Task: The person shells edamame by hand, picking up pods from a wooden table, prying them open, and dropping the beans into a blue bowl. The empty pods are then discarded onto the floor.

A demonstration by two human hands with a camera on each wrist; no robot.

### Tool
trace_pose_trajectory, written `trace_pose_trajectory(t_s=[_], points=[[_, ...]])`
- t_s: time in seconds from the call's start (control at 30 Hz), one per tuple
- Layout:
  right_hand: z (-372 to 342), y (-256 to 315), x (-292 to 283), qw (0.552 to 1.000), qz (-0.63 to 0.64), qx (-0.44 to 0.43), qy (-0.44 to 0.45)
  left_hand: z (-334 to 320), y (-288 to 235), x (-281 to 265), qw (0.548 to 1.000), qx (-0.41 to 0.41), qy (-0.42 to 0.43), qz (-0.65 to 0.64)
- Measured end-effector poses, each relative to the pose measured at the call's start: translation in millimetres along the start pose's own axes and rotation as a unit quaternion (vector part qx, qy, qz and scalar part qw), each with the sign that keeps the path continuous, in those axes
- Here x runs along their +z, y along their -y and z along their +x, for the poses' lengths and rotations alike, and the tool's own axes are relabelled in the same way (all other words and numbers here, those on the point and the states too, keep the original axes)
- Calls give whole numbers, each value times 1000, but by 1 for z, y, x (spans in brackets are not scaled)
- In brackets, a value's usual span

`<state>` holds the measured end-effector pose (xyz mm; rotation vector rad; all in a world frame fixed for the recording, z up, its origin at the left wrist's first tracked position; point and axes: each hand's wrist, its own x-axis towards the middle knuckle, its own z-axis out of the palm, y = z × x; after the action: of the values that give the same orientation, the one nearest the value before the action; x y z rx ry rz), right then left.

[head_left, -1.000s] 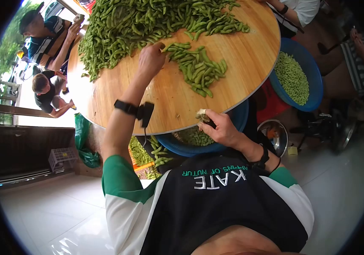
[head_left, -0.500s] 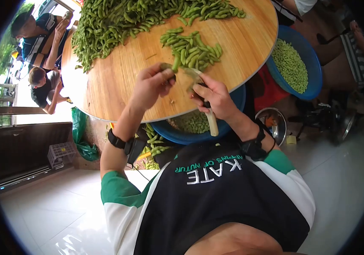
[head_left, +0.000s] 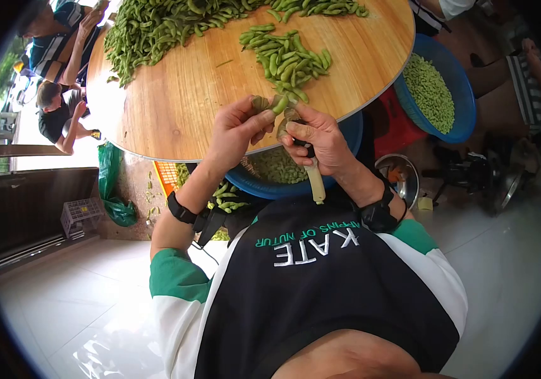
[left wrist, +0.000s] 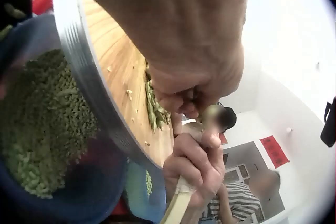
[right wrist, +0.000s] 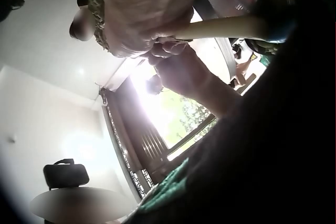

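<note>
Over the near edge of the round wooden table (head_left: 176, 107), my left hand (head_left: 237, 128) pinches a green soybean pod (head_left: 280, 105) between thumb and fingers. My right hand (head_left: 321, 140) meets it there, fingertips right at the pod. Curled in the right palm is a tool with a pale, straight handle (head_left: 315, 183); its other end is hidden by the fingers. Dull coverings wrap some fingertips. In the left wrist view the pale handle (left wrist: 178, 207) sticks out below the right hand. A small pile of pods (head_left: 289, 60) lies just beyond both hands.
A large heap of pods (head_left: 157, 28) covers the table's far side. Under the near edge, a blue basin (head_left: 245, 184) holds shelled beans; another blue basin (head_left: 466, 95) of beans stands at right. A metal bowl (head_left: 414, 180) sits below it. Other people sit around the table.
My left hand has come back from the pods with one pod and met the right hand near the table edge. The right hand has turned, bringing the tool's pale handle into view.
</note>
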<state>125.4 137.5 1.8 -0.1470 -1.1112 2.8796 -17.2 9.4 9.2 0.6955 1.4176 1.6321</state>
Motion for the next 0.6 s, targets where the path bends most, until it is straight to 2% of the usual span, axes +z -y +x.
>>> trace_pose_trajectory(t_s=[0.03, 0.17, 0.23, 0.27, 0.33, 0.4, 0.47, 0.5, 0.53, 0.57, 0.6], points=[[0, -2, 3, 1000, 15, -6, -9, -1, 2, 2, 999, 37, -16, 22], [-1, -1, 9, 999, 33, -27, -6, -3, -2, 3, 999, 34, -13, -9], [-2, 2, 7, 999, 36, -20, 6, -1, -5, 0, 970, -78, 46, -227], [-3, 3, 6, 999, 42, -12, 18, 0, -4, -4, 970, -78, 45, -228], [-3, 1, 1, 998, 58, 1, 15, 4, -3, -8, 934, -134, 106, -313], [-2, 1, -5, 997, 72, 13, 12, 5, -5, -5, 937, -139, 95, -306], [-1, 1, -9, 989, 147, 32, 7, 6, -3, -1, 939, -147, 83, -300], [-1, 0, -11, 988, 148, 32, 5, 8, 0, 1, 987, -62, 58, -138], [0, -1, -13, 985, 166, 40, -2, 9, 2, 2, 999, 25, 33, 29], [0, -1, -14, 982, 185, 48, -9, 8, 2, 3, 999, 23, 36, 30], [-1, 0, -13, 981, 186, 48, -11, 5, -4, 6, 967, 146, 20, 206]])
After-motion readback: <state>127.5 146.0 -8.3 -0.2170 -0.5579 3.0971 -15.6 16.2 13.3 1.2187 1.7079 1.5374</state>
